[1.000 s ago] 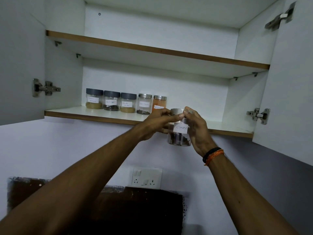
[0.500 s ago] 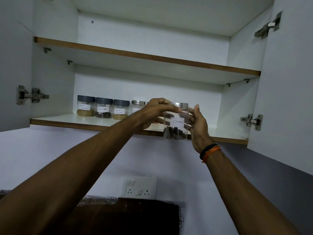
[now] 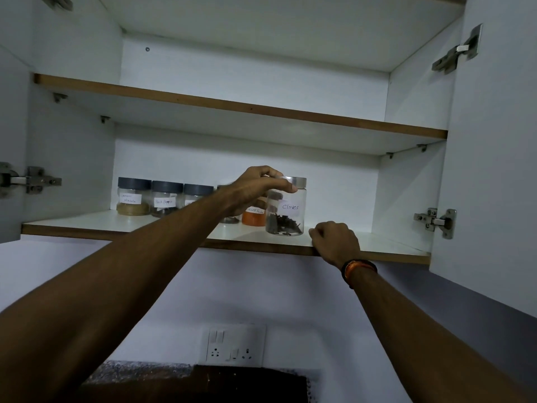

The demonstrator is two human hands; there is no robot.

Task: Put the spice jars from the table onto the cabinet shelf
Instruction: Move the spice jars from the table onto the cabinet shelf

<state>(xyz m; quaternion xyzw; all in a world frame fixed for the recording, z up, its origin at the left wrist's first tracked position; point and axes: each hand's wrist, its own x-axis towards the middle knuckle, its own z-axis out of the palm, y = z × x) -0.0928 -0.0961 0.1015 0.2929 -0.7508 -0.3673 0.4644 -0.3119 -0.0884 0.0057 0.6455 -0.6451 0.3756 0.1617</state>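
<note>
Head view: left hand [image 3: 255, 190] hides most of the fourth jar [image 3: 229, 219] and part of the orange jar [image 3: 253, 216], fingers pinching the silver lid of the Cloves jar [image 3: 286, 210], which stands on the lower shelf [image 3: 377, 248]. Six jars in one row, three dark-lidded; some labels unreadable. Right hand [image 3: 335, 242] curled on the shelf edge, fingers together, holding nothing.

Left forearm [image 3: 180, 237] hiding 2 jars' lower halves, third dark-lidded jar's [image 3: 197, 194] label partly covered, door hinge [image 3: 17, 180] cut by frame edge
</note>
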